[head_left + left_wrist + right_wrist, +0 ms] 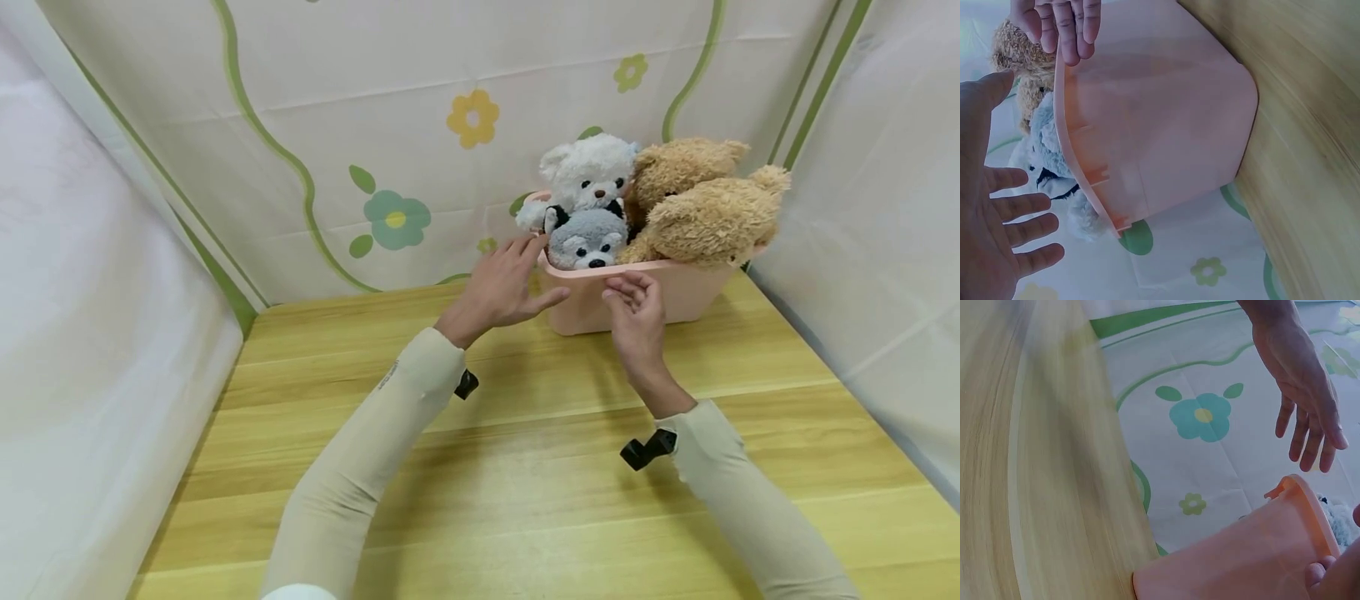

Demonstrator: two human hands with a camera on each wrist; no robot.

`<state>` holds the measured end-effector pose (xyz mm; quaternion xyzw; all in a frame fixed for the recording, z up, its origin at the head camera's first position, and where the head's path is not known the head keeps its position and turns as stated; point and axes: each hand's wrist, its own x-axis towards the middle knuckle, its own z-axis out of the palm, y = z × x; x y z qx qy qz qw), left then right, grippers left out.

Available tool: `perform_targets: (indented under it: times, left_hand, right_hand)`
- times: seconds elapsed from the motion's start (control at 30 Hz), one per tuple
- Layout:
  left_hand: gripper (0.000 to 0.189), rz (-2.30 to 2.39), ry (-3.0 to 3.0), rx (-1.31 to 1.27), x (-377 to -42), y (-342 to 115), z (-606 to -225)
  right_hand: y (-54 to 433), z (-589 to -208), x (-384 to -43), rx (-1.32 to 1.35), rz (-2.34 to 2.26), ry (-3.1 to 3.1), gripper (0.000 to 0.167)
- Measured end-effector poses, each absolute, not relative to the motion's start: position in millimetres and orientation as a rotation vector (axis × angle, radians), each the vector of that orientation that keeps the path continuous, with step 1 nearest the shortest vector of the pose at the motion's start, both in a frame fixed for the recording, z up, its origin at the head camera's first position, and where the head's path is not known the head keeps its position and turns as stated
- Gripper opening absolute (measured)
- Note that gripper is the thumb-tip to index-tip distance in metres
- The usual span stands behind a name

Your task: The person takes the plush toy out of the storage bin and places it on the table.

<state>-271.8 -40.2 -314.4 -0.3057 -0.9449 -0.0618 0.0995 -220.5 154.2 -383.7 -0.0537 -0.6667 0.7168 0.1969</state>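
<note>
A pink bin (585,312) stands at the table's back right, packed with plush toys. My left hand (501,283) hovers at the bin's left corner, beside the grey-and-white husky plush (588,240), with fingers spread apart. In the left wrist view, a gap separates that hand (988,225) from the bin's rim. My right hand (637,321) is at the front rim, its fingers loosely bent; its fingertips (1071,53) overlap the rim in the left wrist view. Whether they touch it is unclear. A white bear plush (592,175) sits behind the husky, left of two brown teddy bears (712,221).
The wooden table (480,500) stretches out in front of the bin. White cloth with printed flowers (300,125) hangs behind, close to the bin's back. More cloth walls (885,208) flank both sides. Black mounts (648,450) hang beneath both sleeves.
</note>
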Motion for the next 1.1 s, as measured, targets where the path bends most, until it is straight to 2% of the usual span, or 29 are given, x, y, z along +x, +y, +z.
perform_targets:
  times: [0.67,0.93,1.1]
  left_hand:
    - [0.092,-0.331,-2.829,-0.880,-287.8,-17.6,-301.7]
    - [0.090,-0.427,-2.812,-0.904,-295.2,-9.9,-290.7]
    - [0.091,-0.451,-2.852,-0.874,-299.2,-4.6,-288.6]
  right_hand:
    - [148.6,-378.4,-225.3,-0.205,2.519,-1.218,0.035]
    - [146.6,-374.8,-227.4,-0.242,2.659,-1.152,0.012]
    - [144.7,-373.3,-228.8,-0.266,2.720,-1.043,0.007]
